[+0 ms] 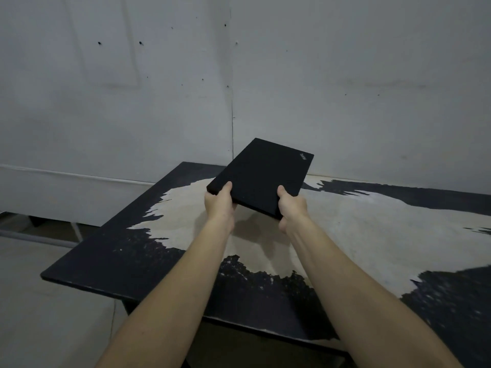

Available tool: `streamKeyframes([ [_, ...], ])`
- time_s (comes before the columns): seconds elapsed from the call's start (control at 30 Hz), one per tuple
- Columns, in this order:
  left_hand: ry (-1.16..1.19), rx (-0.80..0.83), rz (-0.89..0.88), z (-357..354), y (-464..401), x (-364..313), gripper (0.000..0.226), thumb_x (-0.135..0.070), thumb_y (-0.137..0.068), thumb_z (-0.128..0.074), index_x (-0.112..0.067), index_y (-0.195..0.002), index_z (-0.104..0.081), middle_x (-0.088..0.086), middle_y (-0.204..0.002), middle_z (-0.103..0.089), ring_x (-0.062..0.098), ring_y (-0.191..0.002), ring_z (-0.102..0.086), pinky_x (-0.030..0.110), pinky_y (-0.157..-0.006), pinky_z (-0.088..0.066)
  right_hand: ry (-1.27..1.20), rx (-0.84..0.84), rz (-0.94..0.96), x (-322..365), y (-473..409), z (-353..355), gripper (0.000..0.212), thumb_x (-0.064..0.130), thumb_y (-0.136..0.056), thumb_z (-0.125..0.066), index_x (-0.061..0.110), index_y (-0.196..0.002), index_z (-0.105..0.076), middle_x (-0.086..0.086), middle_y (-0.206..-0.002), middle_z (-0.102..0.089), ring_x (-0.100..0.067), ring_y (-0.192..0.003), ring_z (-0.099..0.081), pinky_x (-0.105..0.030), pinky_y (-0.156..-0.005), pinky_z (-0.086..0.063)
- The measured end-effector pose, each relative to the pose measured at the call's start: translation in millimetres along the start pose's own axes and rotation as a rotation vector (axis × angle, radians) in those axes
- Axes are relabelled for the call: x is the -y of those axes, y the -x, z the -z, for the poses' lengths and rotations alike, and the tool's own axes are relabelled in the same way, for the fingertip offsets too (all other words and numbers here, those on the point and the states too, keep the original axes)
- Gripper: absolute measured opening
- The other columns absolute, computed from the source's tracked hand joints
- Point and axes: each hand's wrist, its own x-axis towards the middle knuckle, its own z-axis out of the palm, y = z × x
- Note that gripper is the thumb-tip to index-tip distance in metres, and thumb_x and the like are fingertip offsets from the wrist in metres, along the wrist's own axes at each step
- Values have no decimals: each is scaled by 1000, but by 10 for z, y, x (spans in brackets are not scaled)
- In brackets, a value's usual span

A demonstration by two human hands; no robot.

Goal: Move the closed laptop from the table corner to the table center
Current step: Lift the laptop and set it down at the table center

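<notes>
A closed black laptop is held in the air above the table, tilted with its far end raised; a small logo shows at its far right corner. My left hand grips the near left corner, thumb on the lid. My right hand grips the near right edge, thumb on top. The laptop hangs over the worn pale patch in the middle-left part of the tabletop and casts a shadow there.
The tabletop is black with a large worn beige area. Its left edge and near edge drop to the floor. Grey walls stand close behind, meeting in a corner.
</notes>
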Motion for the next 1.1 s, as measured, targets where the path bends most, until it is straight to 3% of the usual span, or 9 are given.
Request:
streamKeyframes([
  [0.07, -2, 38, -3, -138, 106, 146, 28, -7, -90, -68, -21, -112, -57, 4, -116, -69, 19, -100, -69, 37, -85, -59, -11, -19, -7, -18, 4, -6, 33, 27, -99, -64, 12, -129, -59, -5, -122, -68, -25, -104, -67, -40, -90, -57],
  [0.13, -17, 66, -2, -261, 208, 262, 31, -11, -89, -70, -26, -109, -52, 2, -115, -68, 20, -103, -69, 42, -92, -58, -1, -31, -19, -26, -6, 0, 35, 28, -100, -62, 9, -129, -60, -8, -123, -69, -29, -108, -67, -44, -98, -55],
  [0.27, -13, 26, -40, -383, 275, 339, 42, -17, -90, -68, -20, -126, -45, 3, -122, -65, 21, -105, -67, 44, -94, -57, -4, -16, -41, -15, 22, 72, 33, 32, -101, -58, 10, -127, -61, -6, -117, -70, -21, -92, -68, -33, -76, -56],
  [0.37, -33, 24, -81, -459, 278, 333, 46, -18, -91, -64, -19, -132, -45, 1, -123, -64, 19, -106, -66, 43, -96, -55, -11, 60, -51, 21, 8, 181, 31, 32, -102, -58, 12, -124, -61, -6, -111, -72, -24, -93, -71, -36, -73, -59],
  [0.6, 20, 33, -85, -440, 140, 213, 41, -17, -87, -65, -17, -127, -57, 5, -117, -71, 23, -100, -71, 46, -92, -58, 172, 359, -14, 200, -65, 568, 21, 35, -98, -64, 18, -111, -66, -3, -96, -75, -20, -76, -77, -39, -66, -60],
  [0.73, 30, 118, -65, -334, 73, 75, 27, -13, -89, -65, -15, -115, -65, 11, -113, -75, 30, -100, -72, 52, -89, -59, 153, 254, -77, 399, -255, 988, 39, 48, -95, -64, 15, -113, -55, -13, -97, -65, -26, -76, -74, -39, -65, -58],
  [0.87, -12, 205, 22, -229, 54, -41, 23, -15, -90, -65, -16, -113, -64, 15, -113, -74, 37, -102, -71, 56, -86, -59, 78, 72, -61, 729, -474, 1428, 62, 59, -91, -58, 11, -129, -48, -16, -113, -65, -30, -92, -71, -43, -70, -56],
  [1.03, -114, 263, 148, -159, 108, -92, 30, -23, -89, -67, -12, -117, -67, 14, -106, -77, 36, -95, -74, 49, -66, -63, 185, 111, -13, 1075, -583, 1643, 64, 64, -88, -56, 9, -119, -62, -12, -113, -71, -28, -101, -72, -43, -78, -58],
  [1.1, -141, 292, 176, -157, 140, -66, 33, -22, -90, -66, -9, -121, -66, 15, -106, -77, 34, -88, -76, 43, -57, -61, 286, 154, -9, 1156, -576, 1670, 60, 63, -86, -58, 12, -118, -63, -10, -112, -71, -25, -96, -72, -38, -73, -57],
])
